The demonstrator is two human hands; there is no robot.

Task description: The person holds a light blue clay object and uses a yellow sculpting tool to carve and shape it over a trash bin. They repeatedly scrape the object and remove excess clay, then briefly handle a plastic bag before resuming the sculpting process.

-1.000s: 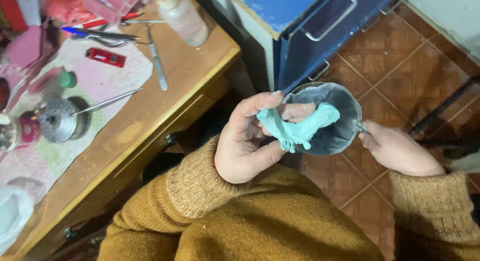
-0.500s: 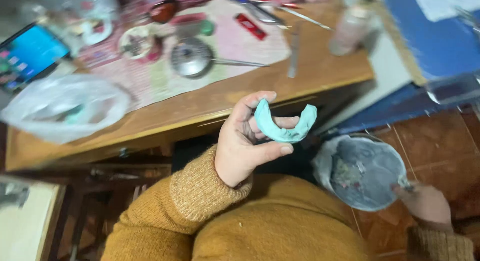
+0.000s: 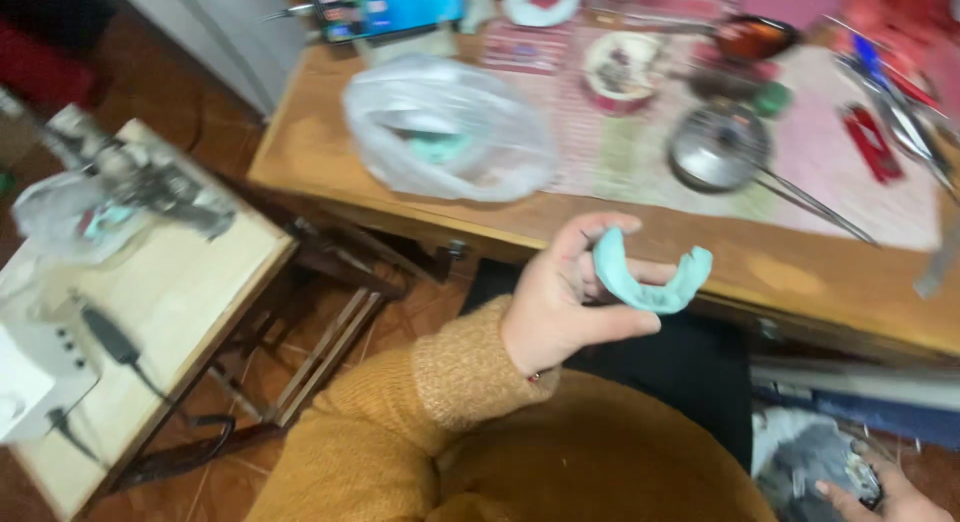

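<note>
fingers of the left hand [image 3: 560,312] pinch a curved, pale teal mould [image 3: 650,280], held up just in front of the wooden surface [image 3: 800,272]. right hand [image 3: 885,497], low and well right of the mould, grips the rim of a grey bowl [image 3: 810,462]. beyond the mould, on the surface, lies a clear plastic bag [image 3: 450,132].
</note>
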